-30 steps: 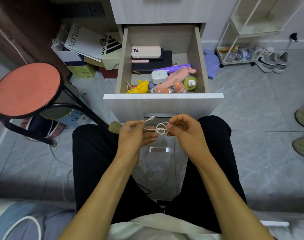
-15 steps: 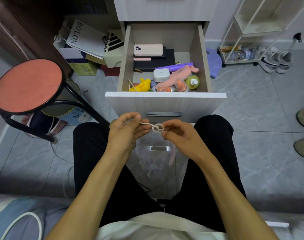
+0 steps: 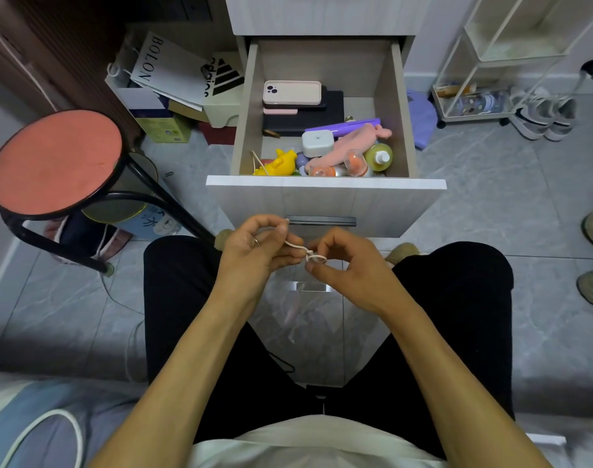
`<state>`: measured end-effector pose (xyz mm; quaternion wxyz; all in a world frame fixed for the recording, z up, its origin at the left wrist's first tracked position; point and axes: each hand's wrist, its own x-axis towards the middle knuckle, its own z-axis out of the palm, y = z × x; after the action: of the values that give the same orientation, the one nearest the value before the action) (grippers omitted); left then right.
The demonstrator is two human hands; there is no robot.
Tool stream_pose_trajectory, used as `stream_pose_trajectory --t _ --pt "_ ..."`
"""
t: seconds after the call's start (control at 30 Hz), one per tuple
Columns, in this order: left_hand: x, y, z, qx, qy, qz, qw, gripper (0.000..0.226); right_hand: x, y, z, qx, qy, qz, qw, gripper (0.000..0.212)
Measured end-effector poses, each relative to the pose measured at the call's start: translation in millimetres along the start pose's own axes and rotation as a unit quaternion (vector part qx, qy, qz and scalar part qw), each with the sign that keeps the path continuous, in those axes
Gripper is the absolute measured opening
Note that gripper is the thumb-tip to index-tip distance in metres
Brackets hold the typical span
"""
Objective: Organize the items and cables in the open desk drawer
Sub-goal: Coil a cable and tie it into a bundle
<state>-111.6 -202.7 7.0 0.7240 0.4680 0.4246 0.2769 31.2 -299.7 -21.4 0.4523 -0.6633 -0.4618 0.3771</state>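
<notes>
Thin white cable (image 3: 303, 252), knotted into small loops, pinched btwn left hand (image 3: 254, 246) and right hand (image 3: 347, 265), both clamped on it, in front of open woodgrain drawer (image 3: 325, 187).

This is a room in a home, most likely a bedroom. The person sits on the edge of a bed (image 3: 35, 417) with patterned bedding, facing a small wooden drawer unit (image 3: 325, 15) on a grey tiled floor (image 3: 491, 204). The open drawer (image 3: 325, 197) holds personal odds and ends: a phone (image 3: 291, 92), a yellow toy (image 3: 281, 162), a small bottle (image 3: 377, 157). Shopping bags (image 3: 173, 72) and boxes lean by the wall, a red-topped stool (image 3: 55, 160) stands to the left, and sneakers (image 3: 541, 119) sit beside a white wire rack (image 3: 511, 55).
</notes>
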Motion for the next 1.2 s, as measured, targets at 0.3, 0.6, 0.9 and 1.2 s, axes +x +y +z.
stream_pose_trajectory --t 0.3,0.6,0.9,1.2 --pt "1.8 2.2 -3.6 0.199 -0.029 0.078 0.976 0.013 1.0 -5.8 3.0 -0.110 0.156 -0.034 0.981 0.013" --pt "4.6 1.7 1.5 0.383 -0.010 0.225 0.896 0.015 2.7 -3.7 -2.1 -0.154 0.141 -0.096 0.973 0.012" --pt "7.8 6.1 3.9 0.500 -0.064 0.263 0.823 0.013 -2.7 3.8 -11.3 -0.110 0.146 -0.151 0.972 0.013" --pt "5.8 -2.8 6.0 0.479 -0.064 0.220 0.848 0.007 -1.1 -10.9 -12.2 -0.009 0.133 -0.004 0.991 0.011"
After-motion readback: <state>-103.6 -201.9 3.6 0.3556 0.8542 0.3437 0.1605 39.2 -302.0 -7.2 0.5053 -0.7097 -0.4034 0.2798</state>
